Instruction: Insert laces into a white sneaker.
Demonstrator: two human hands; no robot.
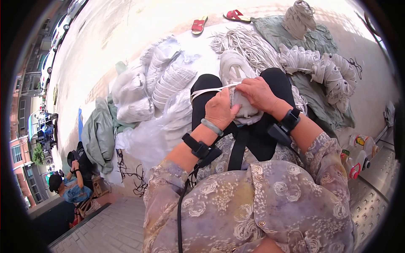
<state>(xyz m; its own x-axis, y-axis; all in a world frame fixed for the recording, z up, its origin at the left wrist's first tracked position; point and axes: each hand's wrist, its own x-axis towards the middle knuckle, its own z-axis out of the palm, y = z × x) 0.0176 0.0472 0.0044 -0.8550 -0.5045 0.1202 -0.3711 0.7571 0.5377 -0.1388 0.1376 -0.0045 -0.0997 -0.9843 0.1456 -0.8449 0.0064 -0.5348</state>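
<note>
A pale grey-white shoe (231,63) lies between my knees, its toe end away from me. A flat white shoelace (204,91) crosses over it and trails off to the left over my knee. My left hand (220,109) is closed at the shoe's left side, its thumb against the upper; its curled fingertips are partly hidden. On the right, my right hand (256,93) pinches the lace above the shoe's eyelet area. Just beyond the shoe spreads a heap of loose white laces (247,46).
Bundled pale shoe uppers (171,86) and clear plastic (147,135) lie left. More strung bundles (314,65) rest on a grey-green sheet (270,29) right. Red slippers (199,25) lie beyond. Bottles (358,162) stand near right. Another person (76,185) sits far left.
</note>
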